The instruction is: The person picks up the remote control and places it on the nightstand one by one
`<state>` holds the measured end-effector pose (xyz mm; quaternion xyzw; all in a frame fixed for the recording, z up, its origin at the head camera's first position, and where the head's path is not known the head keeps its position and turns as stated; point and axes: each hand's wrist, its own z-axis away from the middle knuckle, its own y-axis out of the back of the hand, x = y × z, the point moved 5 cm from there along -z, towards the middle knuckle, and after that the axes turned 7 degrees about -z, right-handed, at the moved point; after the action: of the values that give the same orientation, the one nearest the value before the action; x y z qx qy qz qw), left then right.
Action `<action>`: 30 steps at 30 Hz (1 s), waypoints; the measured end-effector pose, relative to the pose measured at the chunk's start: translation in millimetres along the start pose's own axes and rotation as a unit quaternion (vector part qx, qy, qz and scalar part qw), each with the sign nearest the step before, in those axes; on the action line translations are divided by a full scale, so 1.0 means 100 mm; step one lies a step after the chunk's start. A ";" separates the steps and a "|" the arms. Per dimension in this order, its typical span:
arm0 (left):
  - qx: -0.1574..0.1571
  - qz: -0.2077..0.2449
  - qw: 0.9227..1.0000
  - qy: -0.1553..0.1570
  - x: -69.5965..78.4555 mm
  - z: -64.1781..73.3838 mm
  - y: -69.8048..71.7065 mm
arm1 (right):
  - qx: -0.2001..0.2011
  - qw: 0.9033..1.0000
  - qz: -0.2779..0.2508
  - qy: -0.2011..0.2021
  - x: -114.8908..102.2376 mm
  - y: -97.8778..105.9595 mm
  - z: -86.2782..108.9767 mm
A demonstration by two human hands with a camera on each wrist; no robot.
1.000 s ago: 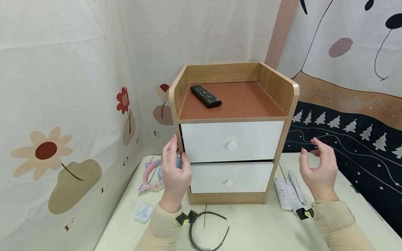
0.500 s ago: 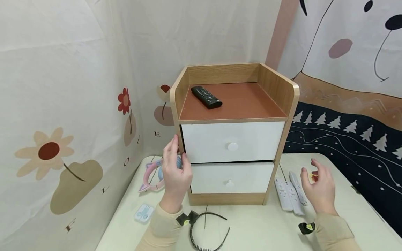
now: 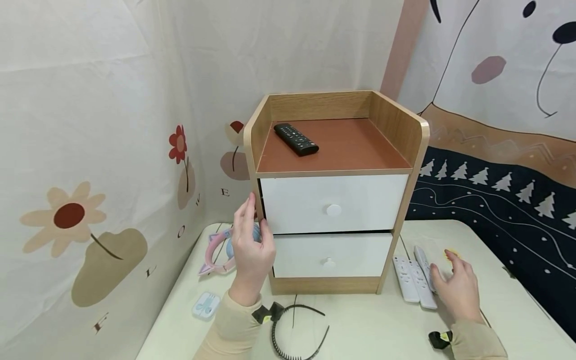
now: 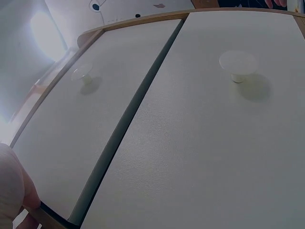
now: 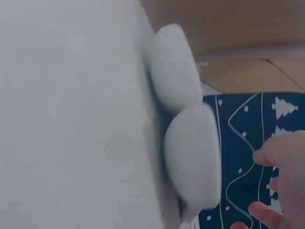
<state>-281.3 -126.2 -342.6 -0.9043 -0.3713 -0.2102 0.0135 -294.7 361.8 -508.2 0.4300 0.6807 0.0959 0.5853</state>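
A small wooden cabinet point(image 3: 333, 285) with two white drawers stands mid-table. My left hand point(image 3: 253, 250) holds its left side edge, thumb at the front and fingers along the outside; the left wrist view shows the thumb point(image 4: 19, 181) beside the upper drawer. To the right of the cabinet, my right hand point(image 3: 460, 290) hovers low with spread, loosely bent fingers and nothing in them. Just left of it lie white remote controls point(image 3: 405, 280), one propped partly on the others point(image 3: 425, 267). In the right wrist view the remotes' rounded ends point(image 5: 193, 155) stand apart from my fingers.
A black remote control point(image 3: 296, 139) lies on the cabinet's top. A black headband point(image 3: 274, 340) lies in front, a pale blue case point(image 3: 206, 306) and a pink cat-ear headband point(image 3: 211, 255) to the left. Something small and yellow point(image 3: 451, 252) shows behind my right fingers.
My right hand has come down from beside the cabinet toward the table, close to the white remote controls. The left hand has stayed at the cabinet's edge.
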 end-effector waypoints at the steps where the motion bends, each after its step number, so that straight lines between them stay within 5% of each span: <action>1: 0.001 -0.001 1.000 0.000 0.00 0.00 0.01 | -0.008 1.000 0.004 -0.007 0.02 -0.01 -0.01; 12: 0.008 -0.009 1.000 -0.013 -0.02 0.01 0.00 | -0.087 0.992 0.049 -0.078 0.26 -0.11 -0.02; 30: 0.000 0.000 1.000 -0.007 0.03 -0.02 0.02 | -0.068 0.995 0.077 -0.009 0.23 -0.20 0.07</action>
<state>-278.8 -125.7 -338.9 -0.9057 -0.3715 -0.2041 0.0106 -297.3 362.8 -539.2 0.4409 0.6324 0.1833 0.6100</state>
